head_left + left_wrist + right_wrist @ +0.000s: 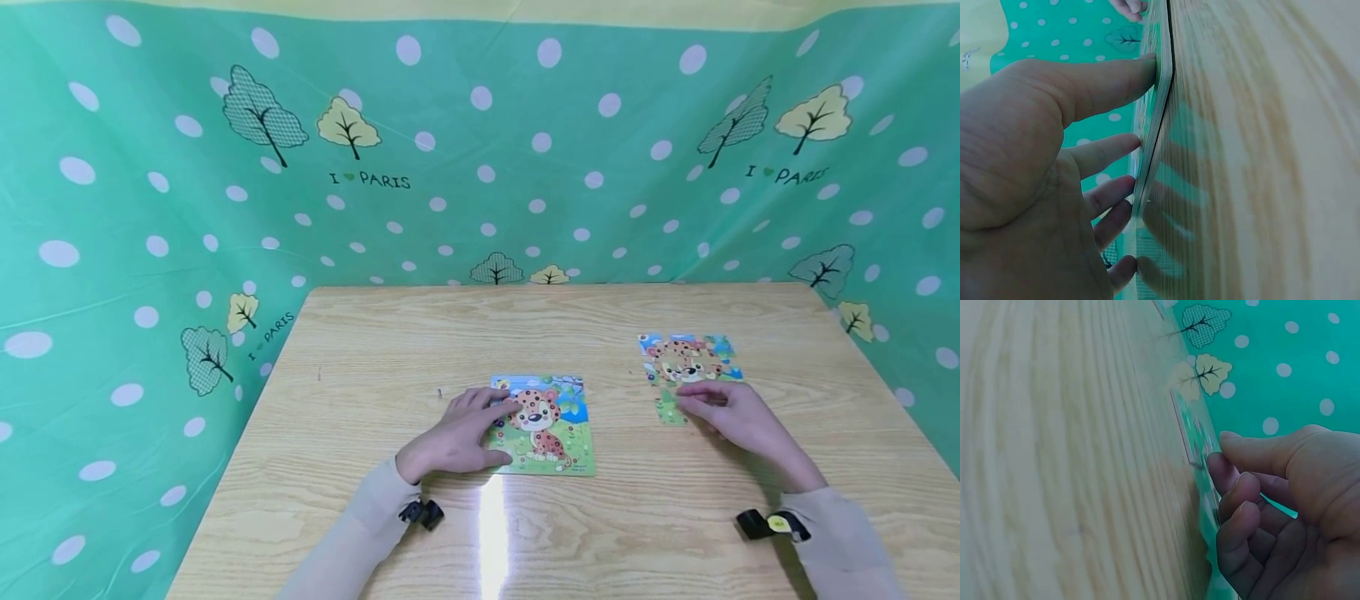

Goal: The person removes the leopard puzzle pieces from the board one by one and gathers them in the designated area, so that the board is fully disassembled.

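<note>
A square puzzle (551, 458) with a spotted leopard cub lies at the middle of the table. My left hand (468, 433) rests on its left side, fingers spread. In the left wrist view the thumb touches the puzzle's edge (1163, 81). To the right is a second leopard puzzle (678, 354) of separate pieces, with gaps in it. My right hand (727, 417) is at its lower part, thumb and forefinger brought close together beside a green piece (667, 408). In the right wrist view the other fingers curl inward; whether a piece sits between the fingertips is not visible.
The wood-grain table (360, 358) has a bright light reflection near its front. A green dotted cloth (450, 167) hangs behind it and along both sides. A tiny dark mark (439, 393) shows left of the whole puzzle.
</note>
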{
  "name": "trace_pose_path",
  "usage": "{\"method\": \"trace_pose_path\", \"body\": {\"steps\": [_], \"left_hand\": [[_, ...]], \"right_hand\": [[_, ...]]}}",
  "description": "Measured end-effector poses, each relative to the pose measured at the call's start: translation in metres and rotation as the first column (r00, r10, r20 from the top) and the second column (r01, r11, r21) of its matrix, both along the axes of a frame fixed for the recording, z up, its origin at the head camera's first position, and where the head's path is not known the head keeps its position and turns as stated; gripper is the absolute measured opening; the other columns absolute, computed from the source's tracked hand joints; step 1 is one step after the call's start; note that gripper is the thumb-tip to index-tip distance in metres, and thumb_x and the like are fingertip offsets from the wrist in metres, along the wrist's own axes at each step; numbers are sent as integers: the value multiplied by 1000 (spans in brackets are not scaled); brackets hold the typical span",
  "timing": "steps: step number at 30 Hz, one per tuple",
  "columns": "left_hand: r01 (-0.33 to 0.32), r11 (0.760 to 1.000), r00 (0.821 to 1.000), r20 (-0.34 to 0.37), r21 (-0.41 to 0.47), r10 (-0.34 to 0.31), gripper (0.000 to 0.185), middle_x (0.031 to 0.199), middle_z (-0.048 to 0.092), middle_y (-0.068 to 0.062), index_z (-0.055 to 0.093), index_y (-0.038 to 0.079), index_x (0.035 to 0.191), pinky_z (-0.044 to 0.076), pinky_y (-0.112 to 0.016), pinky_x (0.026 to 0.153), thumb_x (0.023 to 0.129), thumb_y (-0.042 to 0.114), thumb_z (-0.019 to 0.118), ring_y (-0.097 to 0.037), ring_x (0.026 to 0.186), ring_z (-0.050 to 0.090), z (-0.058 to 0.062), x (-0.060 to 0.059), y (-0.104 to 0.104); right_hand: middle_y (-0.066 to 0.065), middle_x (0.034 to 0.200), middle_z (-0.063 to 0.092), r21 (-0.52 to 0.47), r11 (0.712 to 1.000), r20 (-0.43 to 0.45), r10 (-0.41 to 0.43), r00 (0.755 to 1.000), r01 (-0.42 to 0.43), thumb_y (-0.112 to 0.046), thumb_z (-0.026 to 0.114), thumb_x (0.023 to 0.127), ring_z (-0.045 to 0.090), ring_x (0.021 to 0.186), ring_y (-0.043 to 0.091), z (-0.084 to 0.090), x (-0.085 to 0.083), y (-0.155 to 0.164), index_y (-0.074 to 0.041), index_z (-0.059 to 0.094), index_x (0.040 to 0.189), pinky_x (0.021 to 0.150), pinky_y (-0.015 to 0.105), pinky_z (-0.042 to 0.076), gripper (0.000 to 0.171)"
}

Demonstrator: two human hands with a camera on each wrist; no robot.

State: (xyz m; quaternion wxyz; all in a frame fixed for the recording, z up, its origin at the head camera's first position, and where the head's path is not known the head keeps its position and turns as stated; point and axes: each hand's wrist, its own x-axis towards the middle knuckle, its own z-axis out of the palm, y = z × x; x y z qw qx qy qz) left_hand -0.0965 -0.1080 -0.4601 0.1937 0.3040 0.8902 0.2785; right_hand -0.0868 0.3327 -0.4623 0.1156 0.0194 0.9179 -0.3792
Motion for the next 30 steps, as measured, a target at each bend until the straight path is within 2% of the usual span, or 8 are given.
{"method": "trace_pose_path", "body": {"steps": [7,16,25,30], "left_hand": [[4,1000,1000,-1,3,-4,75,172,33,-9,46,20,162,17,-63,131,96,32,78,-35,161,23,1,0,0],[7,1000,1000,-2,11,-7,75,173,32,-11,46,19,162,17,-64,130,96,31,78,-36,161,23,0,0,0],[6,1000,1000,2,5,-6,76,174,31,-10,45,19,163,17,-64,131,96,32,78,-37,161,22,0,1,1],[2,1000,1000,-2,3,-2,75,173,32,-10,46,19,162,17,-64,130,96,32,78,-37,161,23,0,1,0]], "right_hand": [[11,100,73,-25,1000,-22,12,1000,-13,-35,64,108,56,64,14,4,0,-11,0,69,135,54,28,50,45],[12,109,76,-19,997,-93,67,993,-69,-32,71,104,60,74,13,7,-4,-33,-5,73,129,56,27,52,36],[9,103,73,-50,992,-109,110,988,-116,-27,73,102,56,61,12,10,-7,-47,-5,75,123,52,27,50,30],[8,103,74,-45,990,-127,130,983,-136,-27,74,102,58,69,14,11,-9,-55,-5,75,122,55,27,50,30]]}}
